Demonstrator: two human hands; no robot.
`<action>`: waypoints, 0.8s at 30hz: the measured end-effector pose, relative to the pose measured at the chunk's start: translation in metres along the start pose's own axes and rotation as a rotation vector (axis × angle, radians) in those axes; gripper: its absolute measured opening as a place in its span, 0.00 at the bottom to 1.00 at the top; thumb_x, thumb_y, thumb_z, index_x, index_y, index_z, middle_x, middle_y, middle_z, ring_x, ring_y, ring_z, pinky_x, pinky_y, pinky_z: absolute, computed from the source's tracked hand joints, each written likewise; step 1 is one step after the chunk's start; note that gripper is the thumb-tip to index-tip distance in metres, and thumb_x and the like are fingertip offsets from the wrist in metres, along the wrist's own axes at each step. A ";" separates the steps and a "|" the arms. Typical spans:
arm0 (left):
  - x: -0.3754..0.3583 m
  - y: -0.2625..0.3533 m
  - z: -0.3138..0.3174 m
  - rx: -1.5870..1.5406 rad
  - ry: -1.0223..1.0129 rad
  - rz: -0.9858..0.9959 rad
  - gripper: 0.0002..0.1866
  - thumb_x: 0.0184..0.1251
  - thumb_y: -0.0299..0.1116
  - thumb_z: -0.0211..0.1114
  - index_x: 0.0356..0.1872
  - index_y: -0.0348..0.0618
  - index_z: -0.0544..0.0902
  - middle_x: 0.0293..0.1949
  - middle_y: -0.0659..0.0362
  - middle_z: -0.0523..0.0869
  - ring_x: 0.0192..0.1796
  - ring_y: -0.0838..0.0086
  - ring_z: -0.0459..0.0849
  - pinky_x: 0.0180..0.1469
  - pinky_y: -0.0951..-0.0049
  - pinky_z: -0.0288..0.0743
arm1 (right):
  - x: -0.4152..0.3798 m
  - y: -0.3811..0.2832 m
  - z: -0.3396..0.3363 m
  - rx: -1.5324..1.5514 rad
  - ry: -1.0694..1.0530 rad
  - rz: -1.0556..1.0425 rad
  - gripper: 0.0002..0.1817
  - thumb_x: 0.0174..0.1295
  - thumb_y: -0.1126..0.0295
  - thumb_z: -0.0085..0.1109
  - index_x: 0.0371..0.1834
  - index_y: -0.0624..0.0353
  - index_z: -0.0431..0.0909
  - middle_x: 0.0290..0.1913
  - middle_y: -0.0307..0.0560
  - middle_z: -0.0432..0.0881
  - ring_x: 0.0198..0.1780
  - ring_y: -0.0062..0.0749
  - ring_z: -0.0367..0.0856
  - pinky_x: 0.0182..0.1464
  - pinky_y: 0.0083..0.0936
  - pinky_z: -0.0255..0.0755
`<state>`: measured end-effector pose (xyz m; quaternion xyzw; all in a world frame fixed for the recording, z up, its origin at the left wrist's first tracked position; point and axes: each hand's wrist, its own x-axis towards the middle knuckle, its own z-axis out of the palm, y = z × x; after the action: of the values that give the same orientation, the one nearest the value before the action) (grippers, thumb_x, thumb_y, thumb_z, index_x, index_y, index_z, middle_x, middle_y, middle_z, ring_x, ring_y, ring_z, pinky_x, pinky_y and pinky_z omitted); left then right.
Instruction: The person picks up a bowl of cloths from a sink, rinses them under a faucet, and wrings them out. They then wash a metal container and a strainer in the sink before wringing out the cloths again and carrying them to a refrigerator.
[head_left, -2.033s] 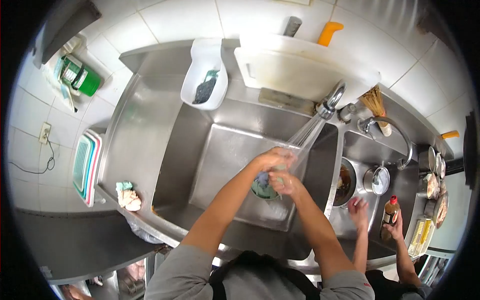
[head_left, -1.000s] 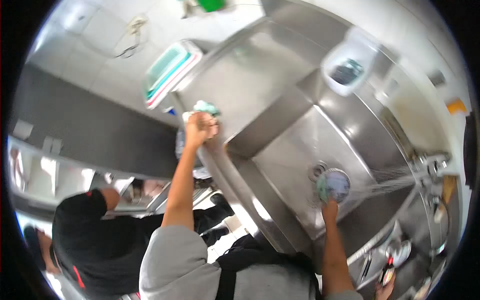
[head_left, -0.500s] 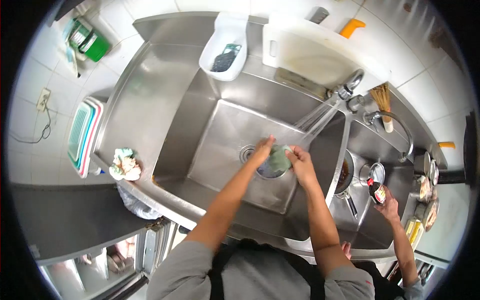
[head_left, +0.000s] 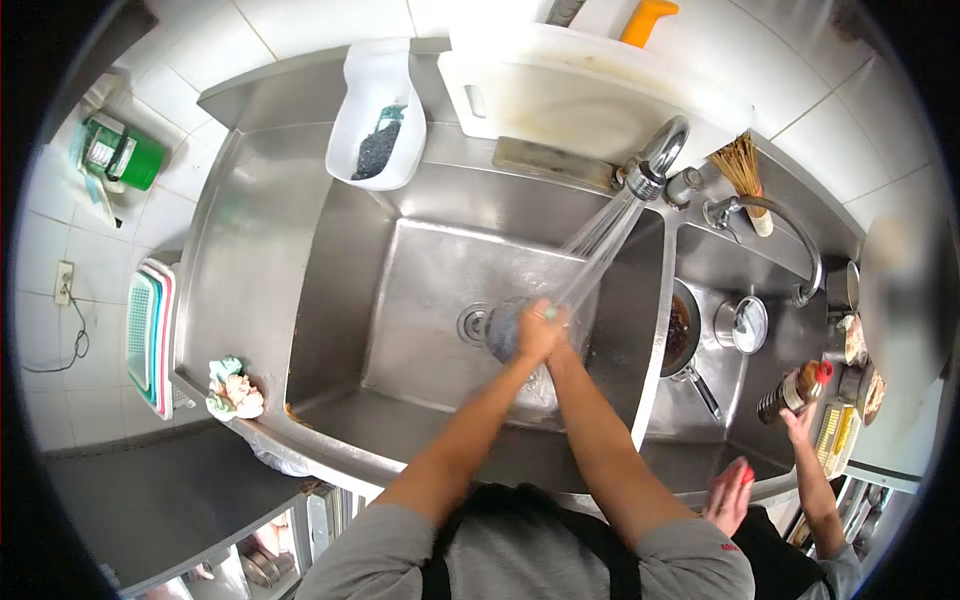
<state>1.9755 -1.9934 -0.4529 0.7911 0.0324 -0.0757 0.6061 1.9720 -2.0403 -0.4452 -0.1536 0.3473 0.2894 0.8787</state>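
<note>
My left hand [head_left: 541, 334] and my right hand [head_left: 564, 356] are close together over the large sink basin [head_left: 430, 270], the left one overlapping the right. A bit of green sponge [head_left: 550, 312] shows at the closed fingers of the left hand. Most of my right hand's fingers are hidden behind the left. Just left of them a round greyish bowl [head_left: 503, 332] sits by the drain [head_left: 474, 324], blurred. Water streams from the faucet [head_left: 648, 180] down beside my hands.
A co-worker's hand [head_left: 798, 424] holds a dark sauce bottle [head_left: 790, 394]; the other hand [head_left: 730, 498] has something red. A pan [head_left: 682, 335] and a metal cup [head_left: 742, 325] are in the right basin. A white holder [head_left: 378, 110] and cutting board [head_left: 570, 90] stand behind.
My hands have come together and the sponge is now mostly covered. The bowl shows further left. The co-worker's bottle has moved right and turned; the camera view has shifted.
</note>
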 end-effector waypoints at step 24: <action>0.040 -0.041 -0.024 -0.237 -0.384 -0.098 0.10 0.53 0.27 0.55 0.37 0.37 0.78 0.26 0.59 0.78 0.31 0.69 0.76 0.36 0.72 0.68 | -0.030 -0.033 -0.007 -1.516 0.468 -0.932 0.19 0.50 0.58 0.49 0.28 0.66 0.76 0.29 0.60 0.77 0.32 0.46 0.78 0.38 0.34 0.71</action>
<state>2.0110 -1.9611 -0.4927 0.6828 -0.0363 -0.2500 0.6855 1.9708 -2.0818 -0.4269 -0.8676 0.1364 0.0180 0.4779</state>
